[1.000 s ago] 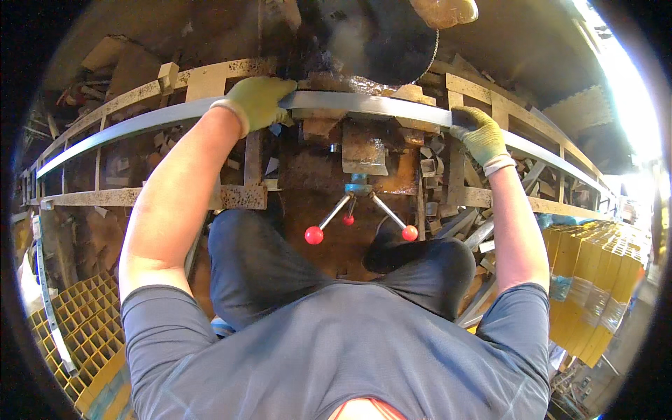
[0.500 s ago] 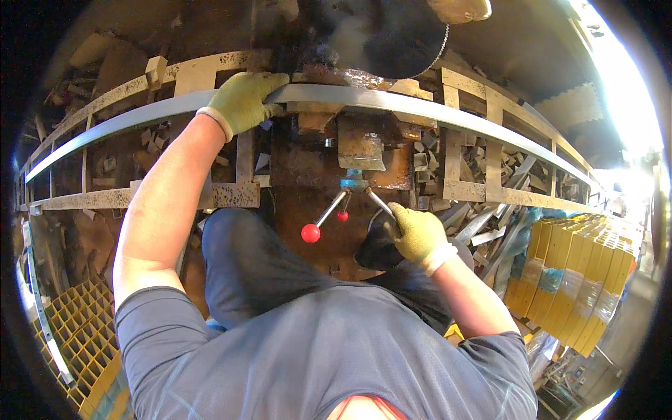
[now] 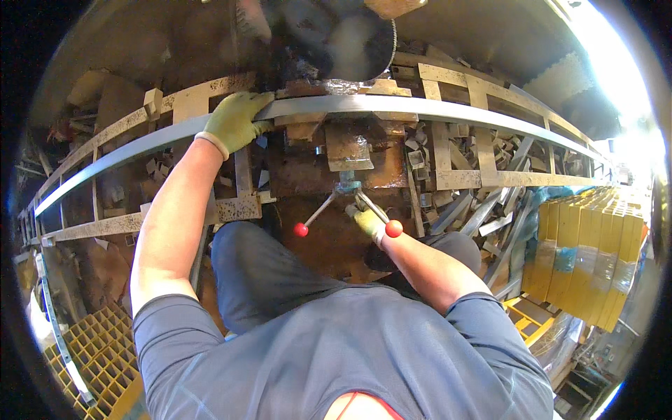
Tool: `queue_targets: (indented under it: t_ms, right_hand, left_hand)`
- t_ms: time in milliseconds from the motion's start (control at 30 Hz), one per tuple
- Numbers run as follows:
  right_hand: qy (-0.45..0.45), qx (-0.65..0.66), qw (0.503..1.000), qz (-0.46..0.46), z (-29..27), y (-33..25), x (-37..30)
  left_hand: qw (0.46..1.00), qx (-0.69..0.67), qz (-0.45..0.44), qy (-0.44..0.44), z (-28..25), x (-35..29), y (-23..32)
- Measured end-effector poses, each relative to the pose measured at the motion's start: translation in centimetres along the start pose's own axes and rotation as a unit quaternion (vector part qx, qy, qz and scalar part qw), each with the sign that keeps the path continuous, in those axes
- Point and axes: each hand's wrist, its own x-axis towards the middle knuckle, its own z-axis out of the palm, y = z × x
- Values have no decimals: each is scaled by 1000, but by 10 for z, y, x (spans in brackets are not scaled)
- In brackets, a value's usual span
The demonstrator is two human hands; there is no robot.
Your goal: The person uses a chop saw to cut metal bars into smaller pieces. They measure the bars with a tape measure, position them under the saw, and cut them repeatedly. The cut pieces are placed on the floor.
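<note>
A long grey metal bar (image 3: 448, 110) runs crosswise in front of me, over a pale frame. My left hand (image 3: 234, 122), in a yellow-green work glove, is closed around it left of the middle, thumb on the near side. Below the bar's middle sits a vise (image 3: 348, 150) with a blue hub (image 3: 348, 183) and spoked handles. A left spoke ends in a red ball (image 3: 301, 229); a nearer right spoke ends in an orange-red ball (image 3: 394, 228). Behind that right spoke, my gloved right hand (image 3: 367, 222) is closed on a lower spoke, mostly hidden.
A large dark toothed disc blade (image 3: 343, 42) stands just beyond the bar. Metal offcuts (image 3: 497, 150) lie beneath the pale frame (image 3: 458, 180). Wrapped yellow profiles (image 3: 584, 255) are stacked at right; a bundle of yellow square tubes (image 3: 94, 350) lies at lower left.
The spoked handle has turned, and my right hand has moved left and lower with it. My left hand stays on the bar. The whole view has shifted slightly.
</note>
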Motion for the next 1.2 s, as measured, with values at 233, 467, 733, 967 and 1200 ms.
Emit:
queue_targets:
  t_ms: [233,467,733,967,1200]
  right_hand:
    - [26,-75,996,51,-65,-1,-30]
    - [48,-142,981,-123,-90,-146,-157]
    - [132,-201,956,-168,-78,-86,-117]
    - [131,-135,961,-203,-83,-75,-108]
    - [111,-111,971,-181,-85,-76,-113]
  left_hand:
    - [1000,1,-8,-10,-2,4,2]
    - [999,27,19,13,6,-2,-6]
    - [999,51,2,-11,-3,4,2]
    - [983,117,-77,116,2,-36,49]
    - [904,-230,-160,-323,41,-110,185]
